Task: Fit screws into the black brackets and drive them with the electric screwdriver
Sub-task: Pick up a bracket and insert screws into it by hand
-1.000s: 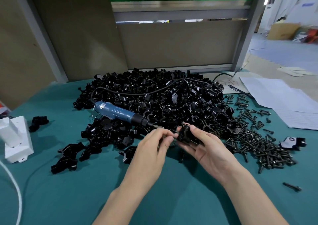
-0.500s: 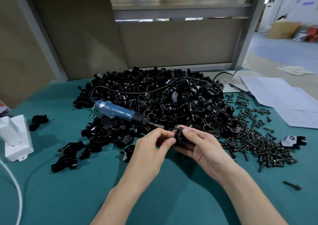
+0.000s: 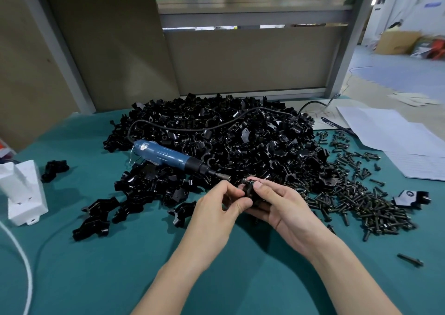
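A single black bracket (image 3: 248,190) sits between both hands just in front of the big heap of black brackets (image 3: 228,141). My right hand (image 3: 281,206) cups it from below with the thumb on top. My left hand (image 3: 221,206) pinches its left side with fingertips and thumb. A screw head shows at the bracket's top. The blue electric screwdriver (image 3: 168,157) lies on the heap, its tip pointing toward my hands, cord looping back over the heap. Loose dark screws (image 3: 361,201) are spread to the right.
Several separate brackets (image 3: 96,216) lie at the front left on the teal table (image 3: 120,266). A white box (image 3: 24,194) and white cable stand at the left edge. White papers (image 3: 397,141) lie at the far right. One bracket (image 3: 411,199) and one stray screw (image 3: 409,259) lie right.
Both hands have shifted slightly forward and closed tighter round the bracket; the right thumb now lies over its top. The screwdriver has not moved.
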Action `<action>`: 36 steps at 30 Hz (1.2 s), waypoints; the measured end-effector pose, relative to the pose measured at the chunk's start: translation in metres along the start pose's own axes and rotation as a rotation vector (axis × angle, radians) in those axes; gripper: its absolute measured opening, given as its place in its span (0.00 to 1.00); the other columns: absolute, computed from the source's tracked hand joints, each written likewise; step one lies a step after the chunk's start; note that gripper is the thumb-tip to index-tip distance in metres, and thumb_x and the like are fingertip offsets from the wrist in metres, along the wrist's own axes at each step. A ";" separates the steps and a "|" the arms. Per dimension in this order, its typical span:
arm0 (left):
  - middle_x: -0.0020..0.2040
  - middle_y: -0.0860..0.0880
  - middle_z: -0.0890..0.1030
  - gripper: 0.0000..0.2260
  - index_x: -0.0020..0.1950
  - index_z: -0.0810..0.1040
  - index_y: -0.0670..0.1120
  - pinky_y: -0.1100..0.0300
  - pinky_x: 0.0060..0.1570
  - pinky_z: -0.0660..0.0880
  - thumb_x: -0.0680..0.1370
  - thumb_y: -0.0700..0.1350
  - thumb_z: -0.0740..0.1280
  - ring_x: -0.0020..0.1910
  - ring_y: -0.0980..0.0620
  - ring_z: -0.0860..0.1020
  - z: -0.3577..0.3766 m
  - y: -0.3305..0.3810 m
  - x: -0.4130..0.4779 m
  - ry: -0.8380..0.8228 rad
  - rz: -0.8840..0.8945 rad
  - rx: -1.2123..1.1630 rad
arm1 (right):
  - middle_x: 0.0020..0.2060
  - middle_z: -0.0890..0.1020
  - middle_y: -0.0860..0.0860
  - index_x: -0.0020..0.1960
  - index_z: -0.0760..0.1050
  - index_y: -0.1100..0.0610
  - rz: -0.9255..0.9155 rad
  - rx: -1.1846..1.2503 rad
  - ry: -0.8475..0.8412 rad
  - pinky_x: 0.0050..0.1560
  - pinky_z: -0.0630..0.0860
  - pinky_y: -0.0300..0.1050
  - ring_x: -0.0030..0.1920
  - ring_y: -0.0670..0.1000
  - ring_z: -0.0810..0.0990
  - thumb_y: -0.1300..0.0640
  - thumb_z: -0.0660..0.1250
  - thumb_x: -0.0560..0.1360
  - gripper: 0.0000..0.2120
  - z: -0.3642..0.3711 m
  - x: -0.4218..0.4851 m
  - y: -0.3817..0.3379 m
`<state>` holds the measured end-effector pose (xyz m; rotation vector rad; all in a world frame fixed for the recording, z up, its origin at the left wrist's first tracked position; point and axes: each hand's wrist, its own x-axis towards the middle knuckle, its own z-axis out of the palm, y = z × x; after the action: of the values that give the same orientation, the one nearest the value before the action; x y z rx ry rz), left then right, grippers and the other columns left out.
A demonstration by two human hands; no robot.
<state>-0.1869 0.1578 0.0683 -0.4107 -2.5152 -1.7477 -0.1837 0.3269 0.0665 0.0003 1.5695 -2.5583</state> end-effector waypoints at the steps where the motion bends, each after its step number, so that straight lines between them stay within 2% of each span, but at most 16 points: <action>1: 0.45 0.62 0.82 0.05 0.49 0.79 0.57 0.72 0.43 0.70 0.77 0.49 0.73 0.41 0.65 0.77 -0.001 0.000 0.001 -0.036 -0.005 -0.030 | 0.58 0.85 0.62 0.64 0.79 0.65 -0.008 0.007 0.005 0.53 0.83 0.47 0.57 0.58 0.85 0.56 0.68 0.77 0.19 0.000 0.000 0.000; 3: 0.47 0.62 0.82 0.07 0.53 0.79 0.57 0.72 0.47 0.72 0.77 0.48 0.73 0.46 0.63 0.78 -0.003 0.001 0.003 -0.048 -0.015 -0.107 | 0.57 0.86 0.61 0.64 0.79 0.64 -0.025 0.029 0.035 0.50 0.84 0.45 0.55 0.55 0.87 0.55 0.68 0.75 0.20 -0.002 0.001 -0.002; 5: 0.45 0.62 0.82 0.04 0.51 0.80 0.55 0.69 0.48 0.73 0.78 0.52 0.72 0.47 0.61 0.79 -0.003 0.001 0.004 0.004 -0.026 -0.127 | 0.57 0.86 0.61 0.64 0.79 0.63 -0.033 0.046 0.056 0.51 0.84 0.46 0.55 0.54 0.87 0.55 0.69 0.74 0.21 -0.003 0.001 -0.002; 8: 0.38 0.62 0.82 0.05 0.46 0.81 0.54 0.64 0.43 0.73 0.79 0.53 0.69 0.39 0.61 0.77 -0.002 -0.001 0.003 -0.024 -0.033 -0.043 | 0.57 0.86 0.61 0.64 0.79 0.64 -0.031 0.008 0.027 0.55 0.84 0.49 0.57 0.56 0.86 0.55 0.70 0.74 0.21 -0.004 0.001 0.000; 10: 0.37 0.63 0.81 0.04 0.47 0.81 0.54 0.68 0.39 0.70 0.80 0.51 0.69 0.35 0.64 0.75 -0.002 -0.002 0.001 -0.043 -0.032 -0.007 | 0.58 0.85 0.61 0.65 0.79 0.64 -0.025 -0.028 0.009 0.56 0.83 0.50 0.58 0.57 0.85 0.55 0.70 0.75 0.20 -0.004 0.001 0.001; 15: 0.46 0.61 0.83 0.04 0.49 0.81 0.55 0.73 0.46 0.71 0.79 0.45 0.71 0.46 0.64 0.79 -0.003 0.002 0.000 -0.017 0.014 0.051 | 0.59 0.85 0.62 0.65 0.79 0.65 -0.028 -0.039 0.006 0.55 0.83 0.49 0.59 0.58 0.85 0.56 0.69 0.76 0.20 -0.005 0.002 0.001; 17: 0.47 0.61 0.83 0.04 0.49 0.81 0.55 0.73 0.47 0.71 0.79 0.45 0.71 0.47 0.65 0.79 -0.003 0.003 0.001 -0.020 0.024 0.045 | 0.59 0.84 0.63 0.66 0.78 0.65 -0.027 -0.040 0.003 0.56 0.83 0.50 0.59 0.58 0.85 0.56 0.69 0.77 0.21 -0.005 0.002 0.001; 19: 0.47 0.63 0.83 0.02 0.50 0.80 0.55 0.73 0.44 0.71 0.79 0.47 0.71 0.43 0.66 0.78 -0.004 0.002 0.000 -0.025 0.012 0.026 | 0.59 0.85 0.62 0.66 0.78 0.65 -0.033 -0.037 0.002 0.56 0.83 0.50 0.60 0.59 0.84 0.55 0.69 0.77 0.21 -0.005 0.002 0.000; 20: 0.45 0.63 0.83 0.00 0.50 0.80 0.55 0.72 0.43 0.71 0.80 0.50 0.70 0.40 0.65 0.78 -0.004 0.002 0.000 -0.032 -0.003 0.023 | 0.59 0.85 0.62 0.66 0.78 0.64 -0.039 -0.037 0.004 0.56 0.83 0.50 0.60 0.58 0.84 0.55 0.69 0.76 0.21 -0.005 0.002 0.000; 23: 0.36 0.60 0.81 0.06 0.46 0.80 0.55 0.62 0.41 0.74 0.80 0.55 0.68 0.35 0.61 0.76 -0.004 -0.002 0.001 -0.070 -0.051 0.043 | 0.58 0.85 0.59 0.64 0.80 0.61 -0.059 -0.074 0.002 0.56 0.83 0.49 0.59 0.56 0.85 0.54 0.70 0.75 0.20 -0.004 0.001 0.000; 26: 0.34 0.58 0.81 0.05 0.44 0.80 0.54 0.57 0.41 0.77 0.80 0.52 0.69 0.33 0.59 0.77 -0.007 -0.003 0.003 -0.103 -0.072 0.052 | 0.58 0.85 0.59 0.64 0.80 0.59 -0.060 -0.127 -0.027 0.58 0.83 0.51 0.59 0.57 0.85 0.54 0.71 0.74 0.20 -0.005 -0.001 -0.001; 29: 0.36 0.60 0.82 0.03 0.45 0.81 0.54 0.66 0.38 0.73 0.78 0.50 0.72 0.32 0.62 0.75 -0.010 -0.003 0.003 -0.109 -0.020 0.080 | 0.57 0.86 0.60 0.64 0.80 0.60 -0.052 -0.115 -0.038 0.56 0.83 0.50 0.58 0.56 0.85 0.55 0.70 0.75 0.19 -0.004 -0.002 -0.001; 31: 0.39 0.63 0.82 0.02 0.47 0.81 0.54 0.72 0.39 0.69 0.78 0.49 0.72 0.36 0.65 0.77 -0.011 -0.003 0.002 -0.107 0.050 0.157 | 0.57 0.86 0.61 0.64 0.80 0.60 -0.031 -0.077 -0.034 0.53 0.83 0.49 0.57 0.57 0.86 0.56 0.70 0.75 0.18 -0.004 -0.003 -0.002; 34: 0.45 0.64 0.81 0.01 0.49 0.80 0.54 0.73 0.43 0.69 0.80 0.49 0.70 0.47 0.64 0.78 -0.012 -0.001 -0.001 -0.108 0.166 0.249 | 0.56 0.86 0.62 0.61 0.83 0.60 0.002 -0.026 -0.030 0.51 0.84 0.48 0.55 0.56 0.86 0.55 0.72 0.74 0.17 -0.003 -0.004 -0.003; 36: 0.47 0.63 0.80 0.01 0.50 0.79 0.53 0.72 0.44 0.69 0.80 0.49 0.69 0.49 0.64 0.78 -0.012 -0.001 -0.004 -0.111 0.231 0.275 | 0.55 0.86 0.61 0.57 0.85 0.58 0.006 -0.044 -0.048 0.51 0.83 0.47 0.54 0.55 0.86 0.54 0.74 0.73 0.15 -0.002 -0.005 -0.004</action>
<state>-0.1849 0.1455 0.0713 -0.7603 -2.6056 -1.3110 -0.1794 0.3310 0.0689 -0.0608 1.6052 -2.4990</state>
